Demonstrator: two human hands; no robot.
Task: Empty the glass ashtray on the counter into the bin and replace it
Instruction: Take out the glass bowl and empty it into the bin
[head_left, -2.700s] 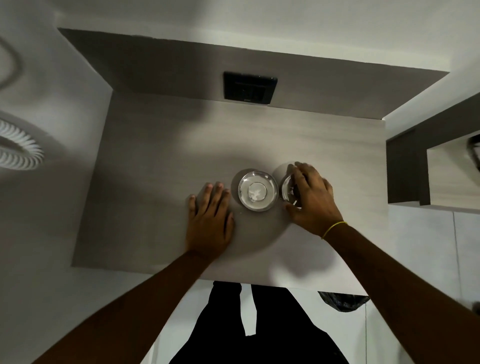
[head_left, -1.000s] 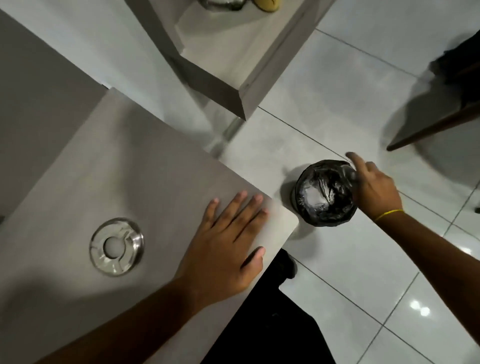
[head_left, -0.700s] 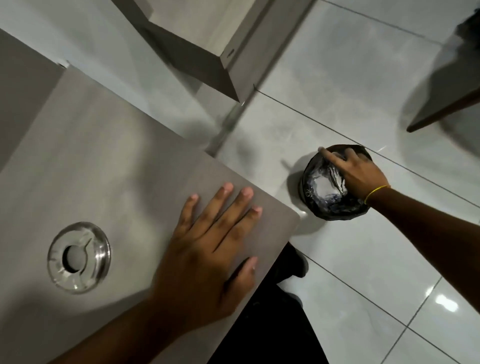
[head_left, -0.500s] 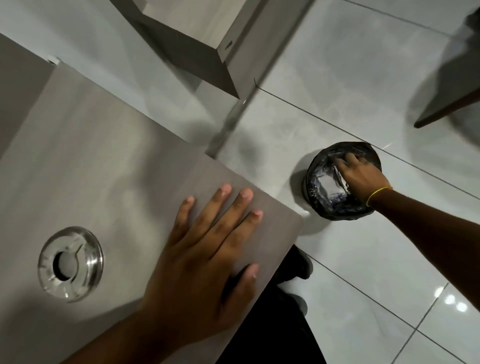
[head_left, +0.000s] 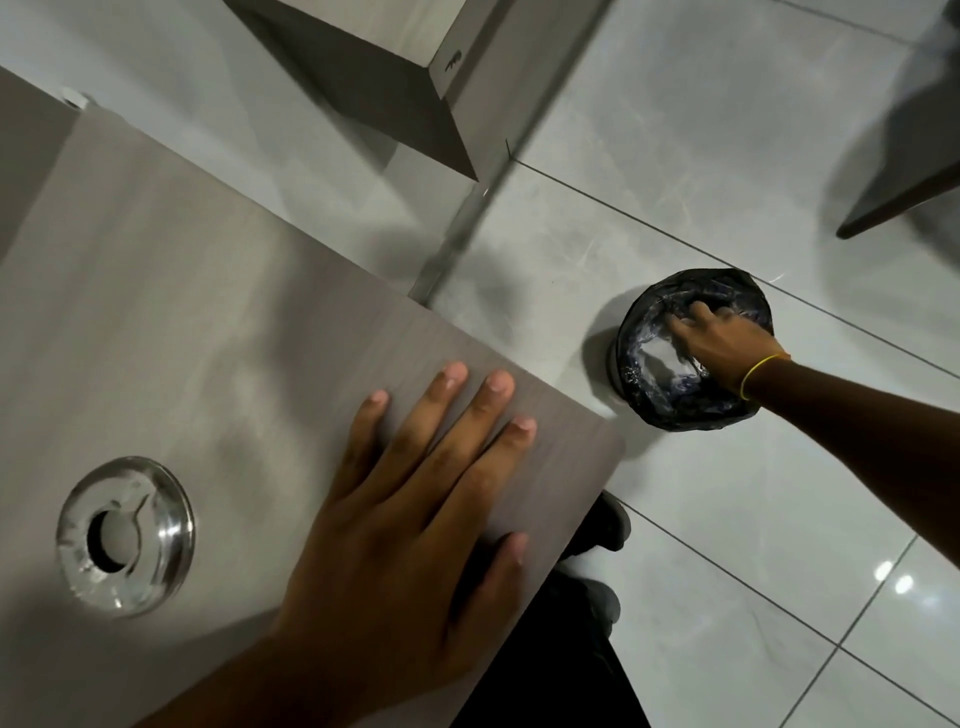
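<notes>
My right hand (head_left: 727, 345) reaches down into the small round bin (head_left: 675, 410), which is lined with a black bag and stands on the floor to the right of the counter. Its fingers curl over the glass ashtray, which is almost wholly hidden under the palm inside the bin's mouth. My left hand (head_left: 410, 519) lies flat with fingers spread on the grey counter (head_left: 182, 312), near its front right corner. A second round glass piece (head_left: 124, 535) with a dark round centre sits on the counter, left of my left hand.
A grey box-shaped shelf unit (head_left: 363, 78) juts out above the counter's far edge. Pale glossy tiles (head_left: 727, 519) cover the floor around the bin. A dark piece of furniture (head_left: 904, 197) stands at the upper right. My dark-trousered legs (head_left: 545, 675) are beside the counter corner.
My right hand carried the ashtray from the counter down to the bin and has sunk deeper into its mouth. My left hand shifted to the counter's corner and stayed flat.
</notes>
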